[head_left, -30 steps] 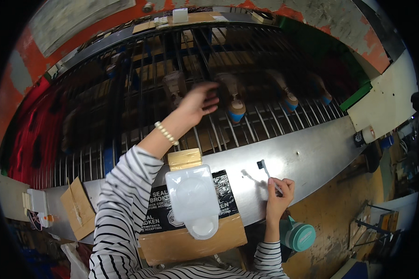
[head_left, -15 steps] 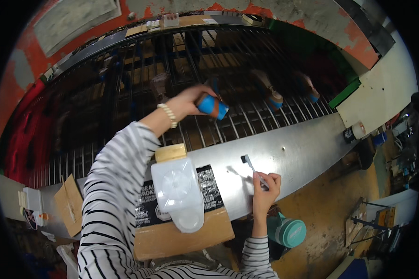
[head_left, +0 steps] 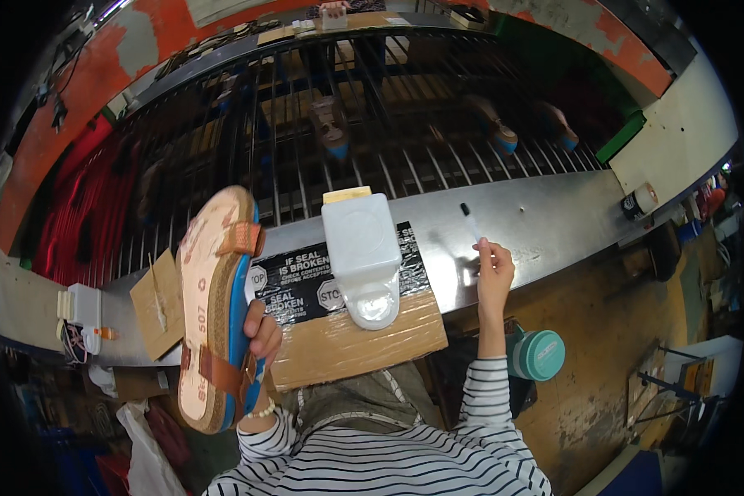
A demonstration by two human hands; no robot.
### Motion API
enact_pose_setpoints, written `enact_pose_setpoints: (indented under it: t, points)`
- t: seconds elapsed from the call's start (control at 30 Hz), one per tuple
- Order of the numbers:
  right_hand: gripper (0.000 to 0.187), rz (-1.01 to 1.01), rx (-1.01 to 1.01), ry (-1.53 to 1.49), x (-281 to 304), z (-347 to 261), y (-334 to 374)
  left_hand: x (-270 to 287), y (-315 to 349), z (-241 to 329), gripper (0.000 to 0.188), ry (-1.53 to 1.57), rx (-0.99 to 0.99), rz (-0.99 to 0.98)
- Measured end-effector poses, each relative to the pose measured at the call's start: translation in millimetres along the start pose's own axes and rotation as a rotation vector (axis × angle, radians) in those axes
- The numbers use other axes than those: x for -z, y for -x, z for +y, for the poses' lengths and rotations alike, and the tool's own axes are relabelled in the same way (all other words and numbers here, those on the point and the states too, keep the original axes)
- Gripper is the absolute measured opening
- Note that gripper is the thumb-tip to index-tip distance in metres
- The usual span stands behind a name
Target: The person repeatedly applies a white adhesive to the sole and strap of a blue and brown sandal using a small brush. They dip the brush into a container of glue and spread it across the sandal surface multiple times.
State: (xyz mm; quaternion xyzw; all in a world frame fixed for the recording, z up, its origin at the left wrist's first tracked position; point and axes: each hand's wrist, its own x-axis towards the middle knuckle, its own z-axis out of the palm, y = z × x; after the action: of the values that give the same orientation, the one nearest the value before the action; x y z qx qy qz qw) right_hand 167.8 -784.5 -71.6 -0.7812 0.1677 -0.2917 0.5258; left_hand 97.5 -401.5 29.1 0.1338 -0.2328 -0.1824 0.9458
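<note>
Upright at the left, a sandal (head_left: 203,293) with a beige footbed, cork-coloured edge, blue outer side and brown straps is gripped by my left hand (head_left: 264,332). The fingers wrap its side; part of the hand is hidden behind it. Further right, my right hand (head_left: 495,271) pinches a thin white-handled brush (head_left: 471,221) with a black tip, held above the metal ledge. Between my hands stands a white plastic container (head_left: 361,234) with a rounded, glossy front lip. It rests on a cardboard piece (head_left: 364,351) partly covered with black printed tape.
Beyond the metal ledge (head_left: 554,198) runs a rack of metal bars (head_left: 405,169) carrying several shoes, including one sandal (head_left: 331,128). A teal lidded mug (head_left: 539,354) stands at lower right. A roll of tape (head_left: 639,201) lies at the ledge's right end; a cardboard scrap (head_left: 157,310) lies left.
My left hand has come back from over the bars toward me, with the sandal now fully in view, footbed showing. The brush remains in my right hand.
</note>
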Motion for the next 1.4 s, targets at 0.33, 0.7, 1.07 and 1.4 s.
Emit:
enact_pose_setpoints:
  t: [0.33,0.7,1.07,1.4]
  points:
    - [0.021,-0.455,0.709,0.488,25,-102,68,-27,37,34,0.098,-0.208,-0.188,0.291]
    - [0.021,-0.374,0.775,0.617,13,-97,74,-42,29,64,0.079,-0.519,-0.121,-0.198]
    - [0.021,-0.291,0.751,0.517,18,-92,81,-58,47,59,0.091,-0.552,-0.212,0.217]
    - [0.014,-0.286,0.469,0.426,12,-85,84,-57,54,11,0.102,-0.771,-0.402,0.625]
